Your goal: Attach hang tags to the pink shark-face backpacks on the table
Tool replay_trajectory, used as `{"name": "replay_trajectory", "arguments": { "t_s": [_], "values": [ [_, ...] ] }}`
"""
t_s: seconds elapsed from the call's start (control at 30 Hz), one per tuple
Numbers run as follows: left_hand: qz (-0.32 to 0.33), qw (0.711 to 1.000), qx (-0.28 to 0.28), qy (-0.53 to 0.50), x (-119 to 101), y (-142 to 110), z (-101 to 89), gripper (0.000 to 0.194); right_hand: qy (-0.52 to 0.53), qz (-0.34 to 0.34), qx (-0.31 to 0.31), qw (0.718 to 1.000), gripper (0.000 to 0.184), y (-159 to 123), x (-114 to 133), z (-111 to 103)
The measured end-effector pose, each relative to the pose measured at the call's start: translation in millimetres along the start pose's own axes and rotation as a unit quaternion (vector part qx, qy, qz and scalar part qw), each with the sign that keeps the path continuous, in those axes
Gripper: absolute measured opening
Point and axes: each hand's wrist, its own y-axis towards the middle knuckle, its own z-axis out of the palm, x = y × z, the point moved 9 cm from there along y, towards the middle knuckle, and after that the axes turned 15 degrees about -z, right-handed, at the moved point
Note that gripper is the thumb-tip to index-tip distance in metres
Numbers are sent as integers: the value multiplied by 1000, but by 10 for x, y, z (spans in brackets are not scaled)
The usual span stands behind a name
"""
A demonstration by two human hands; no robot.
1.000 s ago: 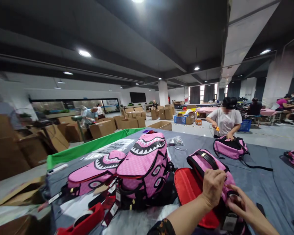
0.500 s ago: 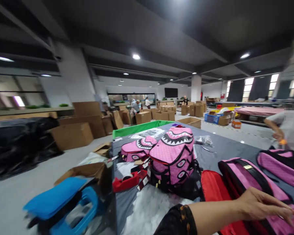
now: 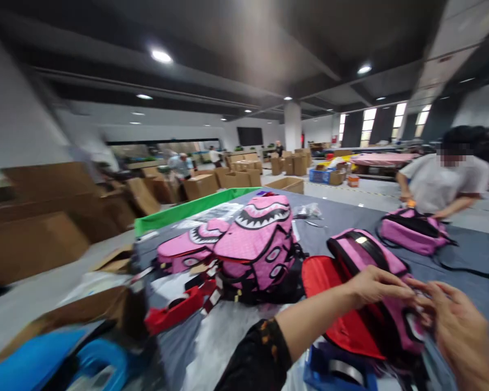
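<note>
Pink backpack [image 3: 370, 271] laid open on grey table [image 3: 464, 260], red lining shown, left hand [image 3: 375, 285] pinching its front, right hand [image 3: 458, 326] loosely spread just beside, fingertips [image 3: 411, 290] almost touching.

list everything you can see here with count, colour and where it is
open backpack: 1, pink with red lining, near right of the table, under both hands
shark-mouth backpacks: 2, pink with black and white teeth, stacked at table centre
co-worker's backpack: 1, pink and black, far right of the table
table: 1, grey cover with a green edge at the far end
tape dispenser: 1, red, near left table edge
clear plastic bag: 1, far end of the table
cardboard boxes: many, brown, on the floor at left and behind
blue crate: 1, far floor
co-worker: 1, white shirt, at the far right side
left hand: on the open backpack
right hand: at its near end, blurred
</note>
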Motion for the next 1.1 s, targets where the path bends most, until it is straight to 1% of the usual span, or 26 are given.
{"name": "replay_trajectory", "arguments": {
  "t_s": [0.03, 0.07, 0.13, 0.2, 0.3, 0.4, 0.53, 0.6, 0.67, 0.77, 0.97, 1.1],
  "values": [
    [-4, 1000, 10, 8, -10, 3, -1, 39, 31, 21, 9, 999, 69, -62, 22, 25],
    [-3, 1000, 8, 19, -28, -1, -20, 47, 37, 40, 23, 998, 67, -105, 24, 65],
    [0, 999, 4, 46, -53, -23, -38, 53, 26, 48, 61, 997, 63, -135, 20, 140],
    [8, 998, 7, 70, -66, -61, -23, 54, -6, 13, 107, 994, 55, -126, 50, 170],
    [25, 995, 19, 93, -78, -112, 31, 53, -31, -62, 181, 981, 40, -146, 146, 187],
    [38, 993, 15, 112, -83, -136, 57, 48, -33, -97, 212, 972, 34, -188, 200, 165],
    [45, 995, 2, 87, -72, -147, 47, 31, -49, -116, 235, 964, 32, -224, 207, 168],
    [42, 997, -16, 59, -54, -145, 10, 23, -69, -139, 235, 960, 31, -225, 234, 168],
    [39, 998, -29, 44, -41, -141, -16, 20, -85, -163, 231, 956, 30, -225, 280, 174],
    [34, 998, -29, 44, -27, -128, -17, 21, -93, -177, 235, 951, 30, -230, 331, 206],
    [25, 997, -24, 66, -29, -106, 3, 23, -109, -180, 237, 949, 34, -213, 379, 249],
    [16, 995, -40, 85, -20, -113, 2, 26, -122, -179, 226, 950, 37, -219, 396, 206]
  ]
}}
